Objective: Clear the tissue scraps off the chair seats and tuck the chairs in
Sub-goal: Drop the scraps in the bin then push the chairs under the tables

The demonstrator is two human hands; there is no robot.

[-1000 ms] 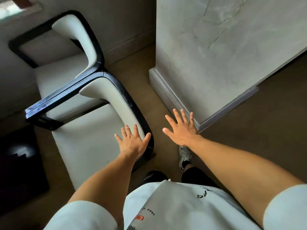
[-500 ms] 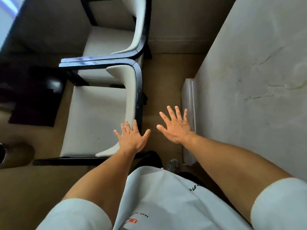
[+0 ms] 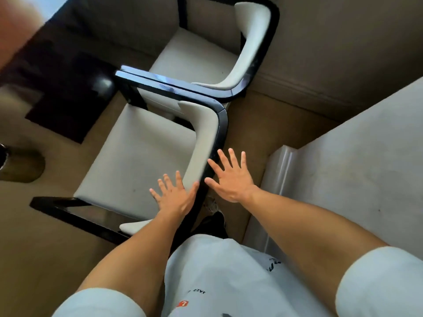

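Observation:
Two white-cushioned chairs with glossy black frames stand side by side below me. The near chair (image 3: pixel 137 156) has a bare white seat with no tissue scrap visible on it. The far chair (image 3: pixel 196 58) also shows a bare seat. My left hand (image 3: pixel 174 195) is spread flat over the near chair's backrest, fingers straight, holding nothing. My right hand (image 3: pixel 231 177) is spread just behind the black back rail, fingers straight and empty; I cannot tell whether it touches the rail.
A pale marble pillar (image 3: pixel 343 175) with a stepped base stands close on my right. A dark table (image 3: pixel 64 72) lies left of the chairs, with a dark post (image 3: pixel 20 165) at the far left. Tan floor (image 3: pixel 249 124) runs between chairs and pillar.
My view has swung round so the chairs sit more centrally. Both hands stay spread and empty; my right hand has come closer to the near chair's back rail.

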